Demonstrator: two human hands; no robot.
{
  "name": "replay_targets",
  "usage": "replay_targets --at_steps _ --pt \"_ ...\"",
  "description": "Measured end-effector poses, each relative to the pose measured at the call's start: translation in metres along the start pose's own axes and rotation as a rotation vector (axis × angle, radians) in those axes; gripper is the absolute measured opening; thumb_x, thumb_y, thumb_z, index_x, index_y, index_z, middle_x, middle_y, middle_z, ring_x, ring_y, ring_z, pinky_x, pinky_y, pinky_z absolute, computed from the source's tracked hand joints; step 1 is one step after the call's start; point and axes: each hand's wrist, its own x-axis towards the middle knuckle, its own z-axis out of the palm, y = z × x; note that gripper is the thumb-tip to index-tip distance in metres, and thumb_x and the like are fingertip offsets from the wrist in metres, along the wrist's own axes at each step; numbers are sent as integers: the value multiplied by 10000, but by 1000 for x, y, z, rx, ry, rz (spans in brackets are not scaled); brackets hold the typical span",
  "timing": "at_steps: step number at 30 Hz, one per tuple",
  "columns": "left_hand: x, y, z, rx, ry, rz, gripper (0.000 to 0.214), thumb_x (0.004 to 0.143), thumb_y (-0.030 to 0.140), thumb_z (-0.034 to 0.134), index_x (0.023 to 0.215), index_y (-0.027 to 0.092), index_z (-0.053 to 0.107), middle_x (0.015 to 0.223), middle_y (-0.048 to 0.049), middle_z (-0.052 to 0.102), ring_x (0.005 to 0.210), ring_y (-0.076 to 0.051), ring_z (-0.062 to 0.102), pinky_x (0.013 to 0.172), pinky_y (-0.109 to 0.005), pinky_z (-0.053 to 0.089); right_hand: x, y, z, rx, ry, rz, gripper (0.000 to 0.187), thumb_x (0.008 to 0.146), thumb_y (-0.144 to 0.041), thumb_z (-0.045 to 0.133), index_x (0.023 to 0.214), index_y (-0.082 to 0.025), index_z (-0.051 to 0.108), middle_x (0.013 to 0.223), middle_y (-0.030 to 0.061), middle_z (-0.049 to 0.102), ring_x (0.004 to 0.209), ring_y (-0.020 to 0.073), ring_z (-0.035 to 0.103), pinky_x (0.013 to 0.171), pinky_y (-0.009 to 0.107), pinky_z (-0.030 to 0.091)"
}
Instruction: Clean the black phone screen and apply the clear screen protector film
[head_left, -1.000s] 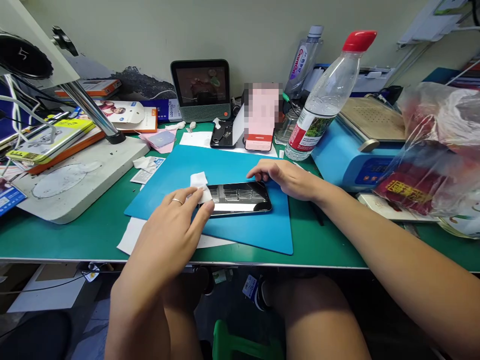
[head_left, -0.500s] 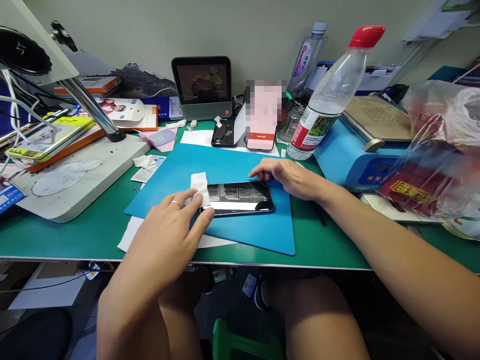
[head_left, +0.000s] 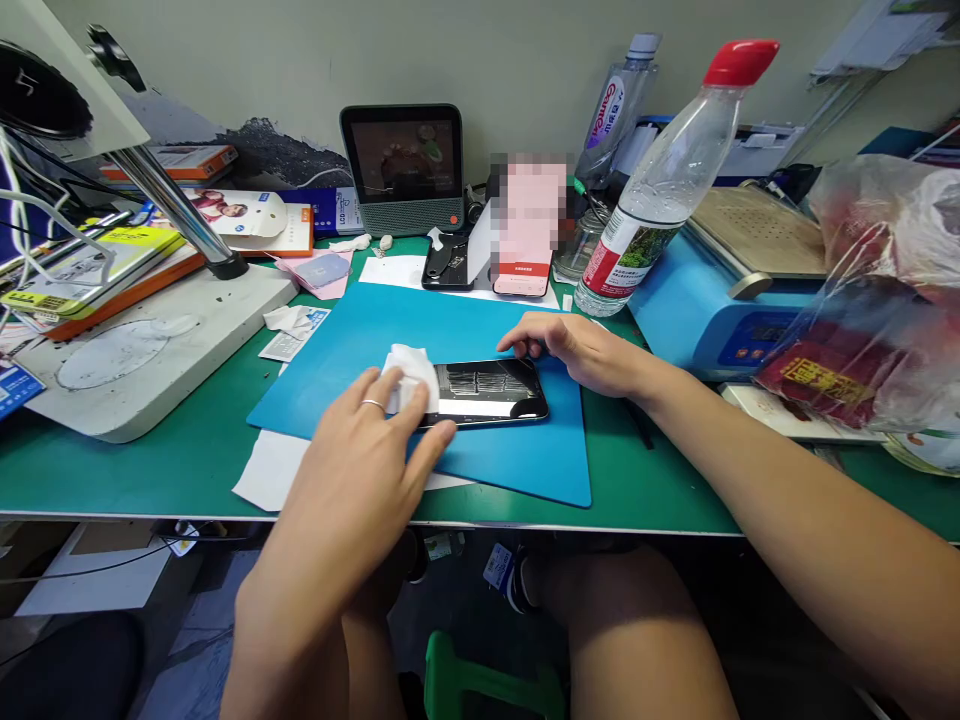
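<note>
My left hand (head_left: pixel 382 425) holds a crumpled white wipe (head_left: pixel 412 375) under its fingers, pressed on the left end of a phone (head_left: pixel 491 388). The phone lies flat on a blue mat (head_left: pixel 345 335), its dark, glossy face up with bright reflections across it. The wipe and fingers cover its left end. My right hand (head_left: pixel 555 345) is by the phone's far right corner, fingers loosely bent and partly apart, with nothing visible in them. Whether its fingertips touch the phone's edge, I cannot tell.
Behind the mat stand a smart display (head_left: pixel 405 165), a propped phone with a pink screen (head_left: pixel 529 235) and a red-capped bottle (head_left: pixel 649 210). At right are a blue scale (head_left: pixel 697 300) and a plastic bag (head_left: pixel 847 320). A white stand base (head_left: pixel 142 370) occupies the left.
My left hand has slid right along the phone with the wipe, which now looks more bunched and covers a different stretch of the phone. The right hand has stayed put.
</note>
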Motion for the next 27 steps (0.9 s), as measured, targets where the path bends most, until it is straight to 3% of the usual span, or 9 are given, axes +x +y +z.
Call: replay_targets --at_steps 5,10,15,19,23,27 --pt "9 26 4 -58 86 -5 533 1090 469 411 1424 146 672 1558 -238 541 1550 -443 365 1222 -591 390 1 1 2 3 1 -8 1069 843 -940 51 1135 -186 751 1000 116 701 903 244 609 831 400 472" --pt "23 47 14 -128 132 17 506 1100 432 409 1458 160 641 1544 -232 555 1519 -425 426 1222 -573 390 1 2 2 4 -1 -29 1047 865 -919 50 1133 -192 753 990 107 698 894 232 608 831 387 475" --pt "34 59 17 -156 114 40 529 1098 449 424 1459 114 617 1566 -244 535 1528 -410 421 1221 -544 396 2 0 2 -3 0 -18 1071 865 -916 24 1147 -175 744 1019 117 699 887 231 597 798 380 469" --pt "33 66 16 -192 91 116 527 1120 412 376 1499 98 565 1604 -175 526 1526 -339 445 1233 -511 391 2 -2 2 0 12 4 1074 845 -934 34 1101 -182 756 993 113 703 877 235 595 773 378 462" --pt "22 65 14 -204 87 154 552 1129 433 330 1508 104 560 1612 -136 518 1526 -291 460 1264 -495 358 1 0 1 5 34 -2 1085 832 -946 33 1090 -190 769 942 103 692 858 231 596 751 374 459" --pt "9 40 8 -184 51 78 545 1126 430 319 1519 139 558 1602 -97 521 1529 -278 458 1280 -536 334 1 4 1 25 43 -4 1069 846 -943 61 1158 -198 760 960 103 699 857 229 595 736 368 457"
